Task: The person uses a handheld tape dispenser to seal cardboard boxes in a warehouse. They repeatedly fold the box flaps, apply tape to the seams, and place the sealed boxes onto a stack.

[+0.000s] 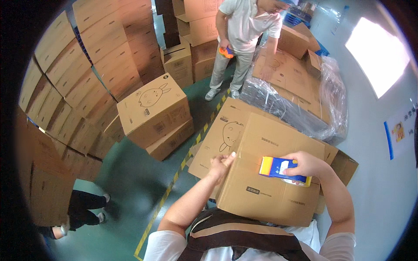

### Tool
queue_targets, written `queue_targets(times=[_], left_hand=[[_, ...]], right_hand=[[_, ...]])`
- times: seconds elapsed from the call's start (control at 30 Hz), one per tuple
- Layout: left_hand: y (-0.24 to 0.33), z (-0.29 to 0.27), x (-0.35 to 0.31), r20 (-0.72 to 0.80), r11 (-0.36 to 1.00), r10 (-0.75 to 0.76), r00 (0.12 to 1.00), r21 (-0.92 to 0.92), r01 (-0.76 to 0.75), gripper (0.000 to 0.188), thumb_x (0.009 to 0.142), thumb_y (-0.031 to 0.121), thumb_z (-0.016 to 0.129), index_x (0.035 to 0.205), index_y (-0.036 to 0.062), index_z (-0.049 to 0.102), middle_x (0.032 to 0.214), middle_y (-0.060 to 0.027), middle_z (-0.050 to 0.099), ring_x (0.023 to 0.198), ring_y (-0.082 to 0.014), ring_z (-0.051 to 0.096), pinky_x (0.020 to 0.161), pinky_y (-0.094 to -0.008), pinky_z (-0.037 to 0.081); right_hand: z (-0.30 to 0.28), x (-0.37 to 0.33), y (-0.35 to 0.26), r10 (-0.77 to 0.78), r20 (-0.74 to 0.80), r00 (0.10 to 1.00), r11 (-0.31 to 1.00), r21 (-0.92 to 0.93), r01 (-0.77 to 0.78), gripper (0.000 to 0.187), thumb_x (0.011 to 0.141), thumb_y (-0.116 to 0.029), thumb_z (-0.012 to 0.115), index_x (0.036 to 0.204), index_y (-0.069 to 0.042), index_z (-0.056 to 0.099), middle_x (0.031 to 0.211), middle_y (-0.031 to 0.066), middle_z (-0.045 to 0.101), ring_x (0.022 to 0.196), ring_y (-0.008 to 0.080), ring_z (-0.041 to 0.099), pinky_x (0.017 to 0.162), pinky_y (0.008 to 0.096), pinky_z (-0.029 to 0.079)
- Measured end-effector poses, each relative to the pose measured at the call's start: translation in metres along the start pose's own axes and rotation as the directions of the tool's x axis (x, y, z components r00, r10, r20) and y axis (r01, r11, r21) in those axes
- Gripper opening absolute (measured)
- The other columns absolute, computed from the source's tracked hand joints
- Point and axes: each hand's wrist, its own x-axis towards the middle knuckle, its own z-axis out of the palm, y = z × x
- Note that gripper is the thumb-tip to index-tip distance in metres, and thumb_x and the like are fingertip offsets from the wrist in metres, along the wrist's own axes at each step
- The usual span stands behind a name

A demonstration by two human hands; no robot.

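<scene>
Right hand: the right hand [300, 163] is closed around a blue-and-yellow tape dispenser [276, 167], apparently gripped by its body so that the yellow end can be kept against the cardboard.
Left hand: the left hand [221, 166] is partly curled, its thumb at the carton's left edge, seemingly so that the carton is steadied; whether the edge is pinched cannot be told.
Carton: the brown carton [244, 172] is placed directly before the body, presumably for easy reach by both hands; its support is mostly hidden.
Carton print: a dark rectangular mark [252, 190] and small lines of print are carried, too fine to be read.
Rabbit drawing: a line-drawn rabbit [230, 132] is shown on the cardboard beyond the left hand; another is printed on a stacked box [152, 96].
Wall poster: a coloured picture and dark characters are borne by the poster [397, 134], tilted and unclear.
</scene>
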Motion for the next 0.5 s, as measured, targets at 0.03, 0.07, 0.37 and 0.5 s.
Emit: queue_targets(times=[0.03, 0.07, 0.37, 0.5], left_hand=[[-0.007, 0.012, -0.003, -0.194, 0.988, 0.028, 0.981, 0.157, 0.003, 0.044, 0.076, 0.039, 0.069, 0.092, -0.0003, 0.057, 0.086, -0.0060, 0.060, 0.080, -0.0161, 0.057, 0.076, -0.0292, 0.047], [-0.017, 0.016, -0.006, -0.376, 0.951, 0.080, 0.923, 0.307, 0.043, 0.042, 0.077, 0.038, 0.068, 0.092, 0.0001, 0.058, 0.087, -0.0056, 0.060, 0.081, -0.0152, 0.056, 0.076, -0.0282, 0.046], [0.020, -0.020, -0.029, 0.550, 0.915, 0.382, 0.743, -0.337, -0.221, 0.088, 0.082, 0.063, 0.037, 0.141, 0.0036, 0.010, 0.147, -0.0176, 0.008, 0.136, -0.0307, 0.008, 0.109, -0.0385, 0.011], [0.103, -0.010, -0.070, 0.543, 0.363, 0.606, 0.581, 0.460, -0.810, 0.105, 0.068, 0.071, 0.050, 0.139, 0.0009, 0.017, 0.145, -0.0181, 0.013, 0.131, -0.0365, 0.019, 0.107, -0.0431, 0.020]], right_hand=[[0.000, 0.002, 0.001, 0.001, 0.004, 1.000, 0.998, 0.059, -0.002, 0.042, 0.076, -0.012, 0.063, 0.116, -0.003, 0.055, 0.085, 0.0059, 0.063, 0.069, 0.0116, 0.059, 0.065, 0.0258, 0.048], [0.001, 0.004, 0.005, 0.002, 0.010, 1.000, 0.993, 0.117, -0.003, 0.040, 0.076, -0.012, 0.063, 0.115, -0.003, 0.056, 0.082, 0.0058, 0.063, 0.065, 0.0108, 0.058, 0.061, 0.0254, 0.047], [-0.004, 0.002, 0.004, -0.001, 0.121, 0.993, 0.995, 0.097, -0.011, 0.043, 0.080, -0.016, 0.059, 0.120, -0.003, 0.050, 0.087, 0.0106, 0.063, 0.062, 0.0124, 0.060, 0.058, 0.0262, 0.050], [-0.017, 0.007, 0.003, 0.071, 0.257, 0.964, 0.992, 0.087, -0.096, 0.045, 0.083, -0.019, 0.056, 0.123, -0.002, 0.045, 0.086, 0.0107, 0.063, 0.060, 0.0159, 0.063, 0.058, 0.0275, 0.052]])
